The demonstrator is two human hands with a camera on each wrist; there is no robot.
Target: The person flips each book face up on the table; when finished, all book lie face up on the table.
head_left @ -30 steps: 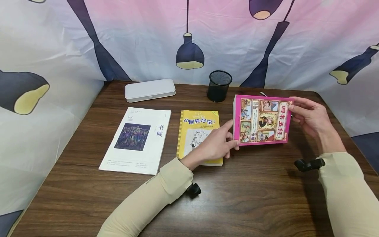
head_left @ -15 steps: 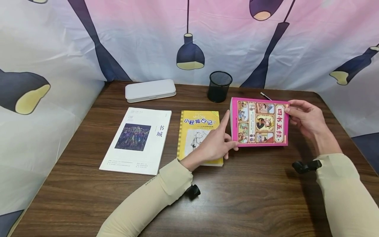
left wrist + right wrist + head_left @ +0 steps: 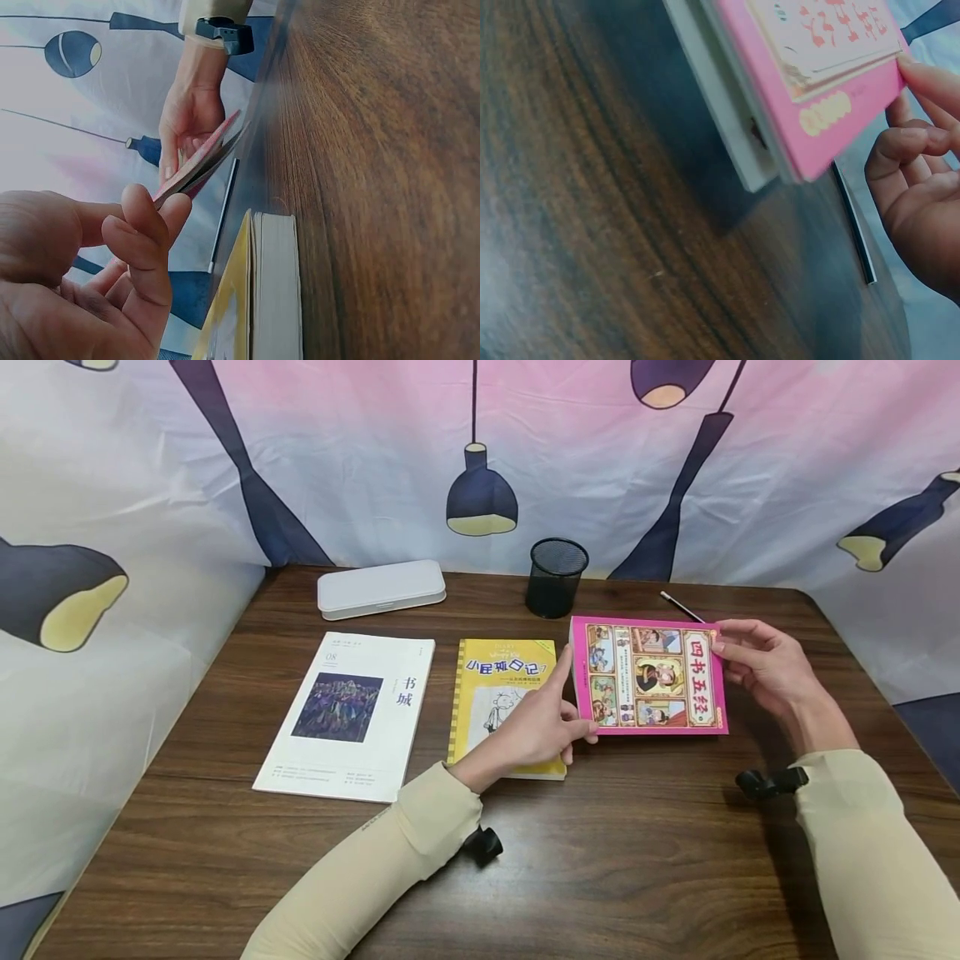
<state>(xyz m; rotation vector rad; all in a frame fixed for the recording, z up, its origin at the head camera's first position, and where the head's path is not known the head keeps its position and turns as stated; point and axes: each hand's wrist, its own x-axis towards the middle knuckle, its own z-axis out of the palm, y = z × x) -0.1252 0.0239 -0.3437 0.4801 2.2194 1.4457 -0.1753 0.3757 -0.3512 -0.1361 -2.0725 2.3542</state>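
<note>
A pink book [image 3: 651, 677] with cartoon panels on its cover is held between both hands, raised a little above the table, its cover facing up. At its left edge the left hand [image 3: 542, 720] pinches the near corner, thumb on the cover and index finger along the side. The right hand [image 3: 776, 672] grips the far right corner, thumb on top and fingers beneath. In the right wrist view the pink book [image 3: 817, 97] shows its pages slightly parted. Partly under the left hand lies a yellow book [image 3: 468, 693], flat on the table.
Left of the yellow book lies a white book [image 3: 341, 768] with a dark picture. Along the back stand a white pencil case [image 3: 381, 587] and a black mesh pen cup [image 3: 555, 581]. A thin pencil [image 3: 681, 607] lies behind the pink book on the wooden table [image 3: 600, 868].
Both hands have brought the pink book leftward and slightly down, toward the yellow book. More of the pencil behind it now shows. The other things have stayed put.
</note>
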